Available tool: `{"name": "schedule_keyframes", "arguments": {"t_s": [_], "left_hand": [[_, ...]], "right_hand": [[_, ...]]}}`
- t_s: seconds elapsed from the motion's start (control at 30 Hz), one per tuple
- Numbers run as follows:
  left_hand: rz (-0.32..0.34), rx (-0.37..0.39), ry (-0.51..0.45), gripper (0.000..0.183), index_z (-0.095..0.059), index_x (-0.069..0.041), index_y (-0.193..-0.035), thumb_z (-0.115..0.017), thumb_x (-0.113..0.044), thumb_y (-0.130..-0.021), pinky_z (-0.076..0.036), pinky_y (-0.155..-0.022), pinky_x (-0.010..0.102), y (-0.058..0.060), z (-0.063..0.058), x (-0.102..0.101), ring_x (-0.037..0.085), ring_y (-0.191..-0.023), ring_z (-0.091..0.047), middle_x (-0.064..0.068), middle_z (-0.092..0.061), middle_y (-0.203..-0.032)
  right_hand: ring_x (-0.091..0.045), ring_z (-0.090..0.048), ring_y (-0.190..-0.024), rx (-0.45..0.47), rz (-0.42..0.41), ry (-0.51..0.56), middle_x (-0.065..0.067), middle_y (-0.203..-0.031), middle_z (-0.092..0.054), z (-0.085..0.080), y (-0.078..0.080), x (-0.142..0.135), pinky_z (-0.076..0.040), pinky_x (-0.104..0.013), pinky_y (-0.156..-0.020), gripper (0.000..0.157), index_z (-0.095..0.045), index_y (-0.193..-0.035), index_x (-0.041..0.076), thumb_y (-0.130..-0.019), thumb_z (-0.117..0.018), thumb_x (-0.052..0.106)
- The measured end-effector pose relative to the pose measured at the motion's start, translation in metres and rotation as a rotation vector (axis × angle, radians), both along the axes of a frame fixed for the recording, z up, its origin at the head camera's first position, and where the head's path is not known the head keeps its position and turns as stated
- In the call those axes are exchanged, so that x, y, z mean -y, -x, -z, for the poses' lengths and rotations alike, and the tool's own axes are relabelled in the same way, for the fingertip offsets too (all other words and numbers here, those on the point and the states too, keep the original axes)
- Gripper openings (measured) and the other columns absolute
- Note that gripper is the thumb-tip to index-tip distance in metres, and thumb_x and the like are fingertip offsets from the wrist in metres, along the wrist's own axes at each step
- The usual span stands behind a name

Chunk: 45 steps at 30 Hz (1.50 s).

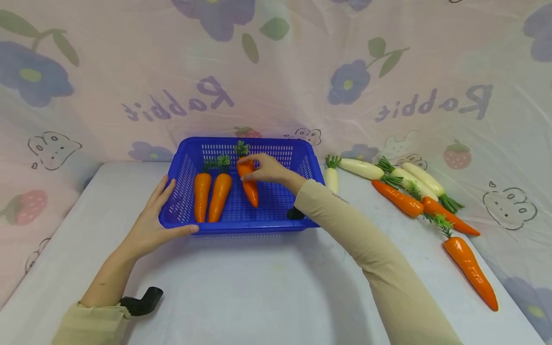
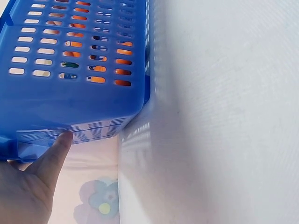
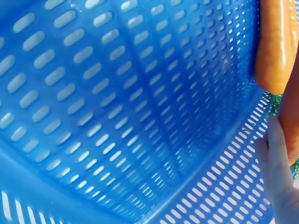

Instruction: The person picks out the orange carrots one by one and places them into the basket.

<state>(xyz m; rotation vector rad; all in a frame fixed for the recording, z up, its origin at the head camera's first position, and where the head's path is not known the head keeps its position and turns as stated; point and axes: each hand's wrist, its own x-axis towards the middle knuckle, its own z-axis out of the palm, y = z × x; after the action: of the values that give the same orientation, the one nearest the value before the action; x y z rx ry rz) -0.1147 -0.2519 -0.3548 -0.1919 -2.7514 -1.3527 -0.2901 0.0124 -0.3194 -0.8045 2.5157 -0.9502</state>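
A blue plastic basket (image 1: 267,225) with slotted walls stands on the table. My left hand (image 1: 148,225) spans its near left corner, thumb straight along the front rim and fingers stretched along the left side. That hand (image 2: 35,186) also shows below the basket wall (image 2: 70,102) in the left wrist view. Inside the basket my right hand (image 1: 265,168) pinches an orange carrot (image 1: 250,189) with a green top, tip toward me. Left of it two other carrots, one outer (image 1: 201,196) and one inner (image 1: 221,196), lie side by side. In the right wrist view the right hand (image 3: 275,163) touches the carrot (image 3: 292,112).
Right of the basket several white radishes (image 1: 362,167) and three carrots (image 1: 472,270) lie loosely on the white table (image 1: 241,287). One small radish (image 1: 332,178) is close to the basket's right wall. A patterned cloth (image 1: 276,72) hangs behind the table.
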Motion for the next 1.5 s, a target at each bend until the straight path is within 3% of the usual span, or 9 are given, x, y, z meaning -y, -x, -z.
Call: {"name": "schedule_keyframes", "arguments": {"t_s": [0.5, 0.97, 1.23, 1.5], "left_hand": [[-0.003, 0.007, 0.005, 0.114, -0.005, -0.021, -0.156, -0.083, -0.033, -0.073, -0.009, -0.104, 0.078, -0.001, -0.001, 0.000, 0.042, -0.147, 0.003, -0.001, 0.010, -0.162], [-0.003, 0.003, -0.003, 0.114, -0.006, -0.022, -0.156, -0.083, -0.032, -0.073, -0.008, -0.104, 0.078, -0.001, -0.001, -0.001, 0.041, -0.147, 0.004, -0.001, 0.010, -0.162], [-0.006, 0.002, -0.005, 0.113, -0.005, -0.022, -0.156, -0.083, -0.032, -0.073, -0.008, -0.103, 0.078, -0.001, -0.002, -0.001, 0.043, -0.146, 0.004, -0.001, 0.010, -0.162], [0.000, -0.004, 0.002, 0.112, -0.006, -0.020, -0.156, -0.082, -0.031, -0.074, -0.007, -0.103, 0.078, -0.001, -0.001, -0.001, 0.042, -0.147, 0.004, 0.000, 0.010, -0.162]], "right_hand": [[-0.026, -0.040, -0.133, 0.162, -0.110, -0.079, -0.009, -0.144, -0.046, 0.012, -0.001, 0.006, -0.034, -0.043, -0.113, 0.057, -0.050, -0.141, 0.018, -0.088, -0.068, 0.020], [-0.026, -0.034, -0.140, 0.233, -0.185, -0.150, -0.008, -0.154, -0.033, 0.011, -0.002, 0.005, -0.032, -0.043, -0.115, 0.070, -0.040, -0.148, 0.021, -0.085, -0.071, 0.020], [-0.027, -0.027, -0.144, 0.259, -0.210, -0.186, -0.006, -0.157, -0.028, 0.002, -0.004, 0.000, -0.027, -0.047, -0.117, 0.076, -0.036, -0.150, 0.024, -0.083, -0.072, 0.029], [-0.031, -0.034, -0.141, 0.246, -0.185, -0.078, -0.005, -0.155, -0.031, -0.015, -0.008, -0.015, -0.038, -0.046, -0.111, 0.066, -0.043, -0.146, 0.020, -0.086, -0.070, 0.028]]}}
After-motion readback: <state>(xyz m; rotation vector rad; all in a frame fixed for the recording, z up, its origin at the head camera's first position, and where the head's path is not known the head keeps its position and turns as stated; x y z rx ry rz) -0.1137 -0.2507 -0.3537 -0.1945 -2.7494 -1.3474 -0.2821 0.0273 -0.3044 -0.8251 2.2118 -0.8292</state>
